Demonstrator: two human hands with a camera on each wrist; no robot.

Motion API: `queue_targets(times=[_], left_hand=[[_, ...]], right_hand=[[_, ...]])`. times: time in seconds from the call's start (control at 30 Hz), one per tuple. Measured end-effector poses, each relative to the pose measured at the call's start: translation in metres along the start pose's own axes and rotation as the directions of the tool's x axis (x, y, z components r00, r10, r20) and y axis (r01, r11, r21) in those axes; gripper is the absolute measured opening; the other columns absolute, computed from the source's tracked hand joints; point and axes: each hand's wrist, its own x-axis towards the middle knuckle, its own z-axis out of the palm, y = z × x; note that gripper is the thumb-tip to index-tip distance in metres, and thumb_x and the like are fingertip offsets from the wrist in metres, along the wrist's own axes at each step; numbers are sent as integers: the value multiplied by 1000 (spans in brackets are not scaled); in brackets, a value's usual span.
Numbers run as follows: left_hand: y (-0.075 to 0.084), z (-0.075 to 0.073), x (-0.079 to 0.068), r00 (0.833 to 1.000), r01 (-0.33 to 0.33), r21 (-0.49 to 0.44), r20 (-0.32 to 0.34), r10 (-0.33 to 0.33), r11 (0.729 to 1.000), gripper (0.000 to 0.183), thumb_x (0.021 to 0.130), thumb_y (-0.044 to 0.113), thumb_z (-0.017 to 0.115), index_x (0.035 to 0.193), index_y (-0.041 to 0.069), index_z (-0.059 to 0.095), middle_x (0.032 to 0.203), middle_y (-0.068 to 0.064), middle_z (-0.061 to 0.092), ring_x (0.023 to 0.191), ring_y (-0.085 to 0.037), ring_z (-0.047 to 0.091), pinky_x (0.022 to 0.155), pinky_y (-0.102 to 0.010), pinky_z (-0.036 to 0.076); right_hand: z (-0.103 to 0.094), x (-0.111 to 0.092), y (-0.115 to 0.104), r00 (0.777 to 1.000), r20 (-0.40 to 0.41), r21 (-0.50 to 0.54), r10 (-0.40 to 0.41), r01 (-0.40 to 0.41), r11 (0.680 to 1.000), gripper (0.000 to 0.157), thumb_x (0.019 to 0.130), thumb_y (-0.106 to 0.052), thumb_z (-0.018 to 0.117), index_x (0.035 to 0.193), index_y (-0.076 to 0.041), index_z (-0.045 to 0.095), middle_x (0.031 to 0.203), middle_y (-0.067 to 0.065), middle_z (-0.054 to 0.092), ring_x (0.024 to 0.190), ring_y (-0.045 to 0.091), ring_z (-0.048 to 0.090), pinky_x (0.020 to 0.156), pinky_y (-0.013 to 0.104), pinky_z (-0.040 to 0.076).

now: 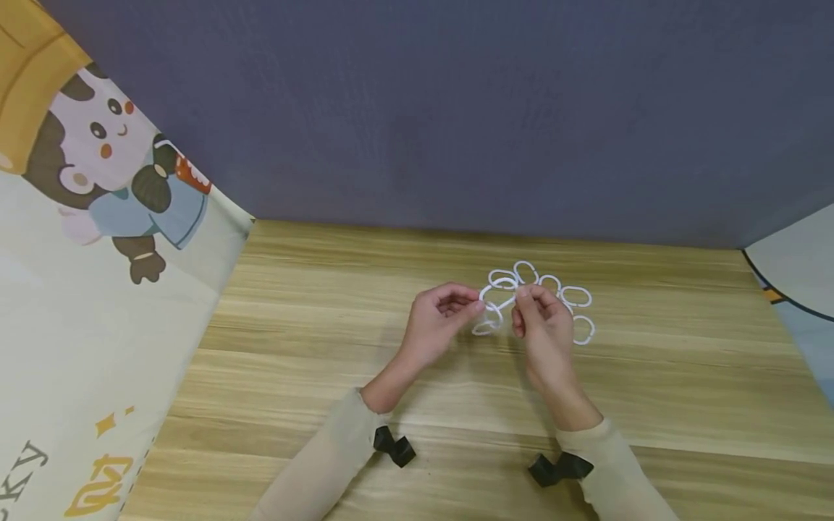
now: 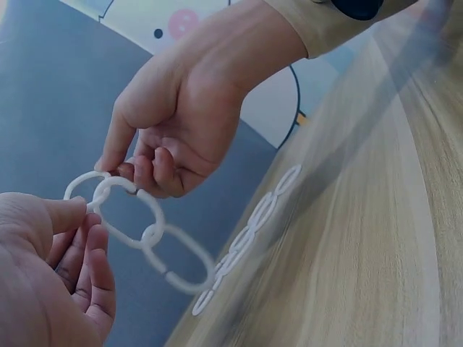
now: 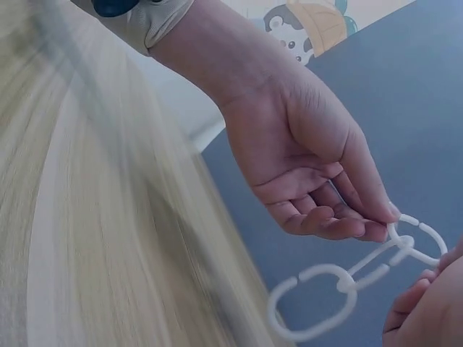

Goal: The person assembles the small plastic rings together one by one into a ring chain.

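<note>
My left hand [image 1: 433, 322] pinches a white plastic chain link between thumb and fingertips. Facing it, my right hand [image 1: 547, 325] pinches the link [image 2: 75, 182] that spans the two hands. Through this one a second link [image 2: 155, 210] is hooked, and a third link [image 3: 296, 334] hangs below. The links are oval, with a small gap in the side of some. In the right wrist view the left hand comes down from the top, while the right hand [image 3: 427, 311] shows only in part at the lower right. Fingertips hide the exact pinch points.
Several loose white links [image 1: 588, 293] lie on the wooden table [image 1: 313, 347] behind and to the right of my right hand. A dark blue-grey panel [image 1: 456, 130] rises at the table's back edge. Printed cartoon walls [image 1: 104, 304] stand at both sides.
</note>
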Motion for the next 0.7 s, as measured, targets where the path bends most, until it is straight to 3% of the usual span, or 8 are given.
queue_targets(times=[0.23,0.37,0.47,0.7], left_hand=[[-1,0,10,994,24,-99,-101,-34,995,17,100,-3,78,115,-12,75,99,-13,77,82,-7,70,73,-20,58],[0,-2,11,993,18,-158,-112,-36,987,18,101,-5,75,118,-14,73,96,-8,77,79,-7,70,69,-20,57],[0,-2,12,992,10,-168,-122,-31,986,19,101,-5,76,118,-14,74,96,-11,80,80,-7,73,70,-21,60],[0,-2,12,989,11,-123,-142,-29,992,21,97,-4,82,116,-10,80,107,-20,83,83,-6,76,80,-40,68]], right_hand=[[-5,12,-2,994,97,-111,-52,63,992,10,108,3,64,100,0,70,74,-4,54,60,5,46,51,17,37],[-6,13,-1,987,131,-190,-96,120,974,7,106,3,67,100,2,71,71,-3,55,59,5,46,49,17,37],[-7,15,0,984,141,-217,-108,137,966,7,106,4,67,100,2,71,73,-3,57,59,5,48,50,17,39],[-9,18,2,990,109,-244,-94,118,963,6,106,2,68,102,6,72,74,-5,59,59,4,49,50,17,40]])
